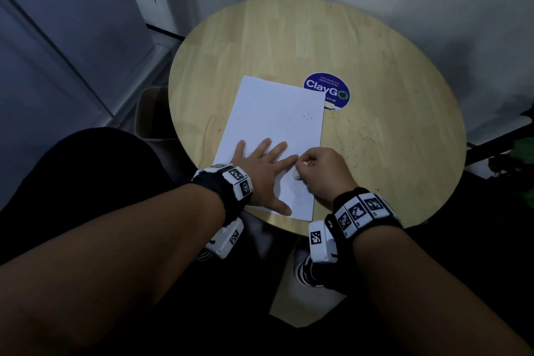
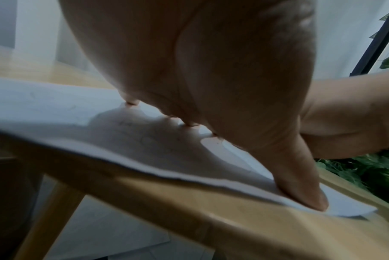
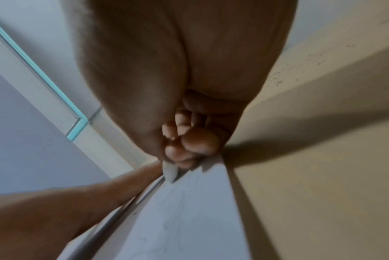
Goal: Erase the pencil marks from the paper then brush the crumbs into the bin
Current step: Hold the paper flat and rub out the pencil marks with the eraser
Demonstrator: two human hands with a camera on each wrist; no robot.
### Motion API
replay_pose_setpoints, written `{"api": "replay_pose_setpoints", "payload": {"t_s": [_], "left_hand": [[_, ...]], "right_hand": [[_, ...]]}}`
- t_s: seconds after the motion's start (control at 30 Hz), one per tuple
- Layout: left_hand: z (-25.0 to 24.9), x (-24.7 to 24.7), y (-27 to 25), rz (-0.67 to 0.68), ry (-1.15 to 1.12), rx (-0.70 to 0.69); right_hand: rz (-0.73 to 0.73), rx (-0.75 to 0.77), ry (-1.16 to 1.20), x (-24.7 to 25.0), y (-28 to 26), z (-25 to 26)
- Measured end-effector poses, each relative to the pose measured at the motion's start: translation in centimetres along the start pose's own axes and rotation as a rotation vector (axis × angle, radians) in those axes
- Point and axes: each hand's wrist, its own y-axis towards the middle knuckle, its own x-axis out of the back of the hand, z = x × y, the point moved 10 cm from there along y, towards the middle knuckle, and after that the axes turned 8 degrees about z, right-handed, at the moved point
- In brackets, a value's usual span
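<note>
A white sheet of paper (image 1: 274, 127) lies on the round wooden table (image 1: 390, 95), with faint pencil marks (image 2: 153, 140) near its front end. My left hand (image 1: 260, 165) lies flat on the paper's near part, fingers spread, thumb (image 2: 300, 184) pressing near the edge. My right hand (image 1: 320, 170) pinches a small white eraser (image 1: 297, 174), and its tip (image 3: 170, 173) touches the paper beside the left fingertips. Dark eraser crumbs (image 1: 307, 117) dot the sheet's upper right. A beige bin (image 1: 153, 115) stands on the floor left of the table.
A round blue ClayGo sticker (image 1: 328, 89) is stuck on the table behind the paper. Dark specks (image 1: 358, 133) scatter over the wood right of the sheet. Green leaves (image 1: 520, 150) show past the table's right edge. A glass partition (image 1: 57, 37) stands to the left.
</note>
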Motion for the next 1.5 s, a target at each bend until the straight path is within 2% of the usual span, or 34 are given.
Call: {"api": "replay_pose_setpoints", "payload": {"t_s": [0.03,0.13,0.17,0.2,0.3,0.33,0.43,0.47,0.5,0.6,0.63,0.67,0.77,0.8,0.9,0.93,0.97,1.07,1.1,1.13,1.23,1.27,1.37,1.4,1.43,1.5], "left_hand": [[0.0,-0.1,0.0,0.006,-0.003,-0.001],[0.2,-0.4,0.0,0.017,0.0,-0.007],[0.2,-0.3,0.0,0.019,0.004,-0.005],[0.2,-0.3,-0.1,0.023,0.003,-0.002],[0.1,0.0,0.0,0.021,0.005,0.006],[0.1,0.0,-0.1,0.024,0.004,0.008],[0.1,-0.2,-0.2,0.035,0.01,0.01],[0.0,-0.1,-0.3,0.039,0.013,0.01],[0.0,0.0,-0.3,0.045,0.011,0.012],[-0.1,0.3,-0.3,0.047,0.002,0.017],[0.0,0.3,-0.3,0.049,0.0,0.017],[0.0,0.2,-0.3,0.051,-0.002,0.017],[0.0,0.0,-0.2,0.035,0.011,0.012],[0.0,0.0,-0.2,0.036,0.016,0.014],[-0.2,0.4,-0.2,0.043,0.022,0.02],[-0.2,0.4,-0.3,0.049,0.021,0.022],[-0.1,0.4,-0.4,0.059,0.018,0.023],[-0.1,0.2,-0.4,0.061,0.015,0.013],[-0.2,0.2,-0.4,0.062,0.018,0.012],[-0.2,0.3,-0.5,0.066,0.02,0.015],[-0.3,0.6,-0.4,0.076,0.028,0.028],[-0.2,0.5,-0.5,0.081,0.026,0.029],[-0.1,0.3,-0.5,0.077,0.025,0.025],[-0.1,0.3,-0.4,0.074,0.03,0.025],[-0.1,0.3,-0.4,0.077,0.035,0.026],[-0.3,0.6,-0.4,0.082,0.04,0.029]], "right_hand": [[0.011,-0.003,-0.011,-0.1,0.0,0.0],[0.281,-0.078,-0.002,-3.0,-0.8,-0.2],[0.311,-0.088,-0.004,-3.2,-0.9,-0.2],[0.276,-0.079,0.007,-2.9,-0.7,-0.1],[-0.009,-0.008,-0.045,0.0,-0.1,0.3],[-0.025,-0.003,-0.074,0.1,-0.1,0.4],[0.229,-0.067,-0.053,-2.4,-0.8,0.2],[0.273,-0.086,-0.032,-2.7,-1.1,0.1],[0.25,-0.084,-0.015,-2.4,-1.0,0.0],[0.018,-0.028,-0.017,-0.2,-0.4,0.1],[-0.009,-0.022,-0.031,-0.1,-0.5,0.1],[0.018,-0.022,-0.051,-0.5,-0.6,0.3],[0.257,-0.083,-0.044,-2.8,-1.4,0.3],[0.255,-0.09,-0.032,-2.7,-1.4,0.2],[0.01,-0.047,0.0,-0.1,-0.6,0.0],[-0.028,-0.041,-0.015,0.2,-0.5,0.1],[-0.008,-0.037,-0.034,0.0,-0.5,0.3],[0.25,-0.104,-0.053,-2.6,-1.3,0.2],[0.277,-0.114,-0.05,-2.7,-1.4,0.0],[0.24,-0.103,-0.039,-2.3,-1.2,0.0],[-0.023,-0.04,-0.061,0.4,-0.5,0.2],[-0.031,-0.029,-0.086,0.5,-0.6,0.5],[0.217,-0.074,-0.101,-2.0,-1.2,0.4],[0.258,-0.09,-0.096,-2.3,-1.4,0.3],[0.228,-0.088,-0.082,-1.9,-1.2,0.1],[0.053,-0.056,-0.052,-0.2,-0.6,0.0]]}}
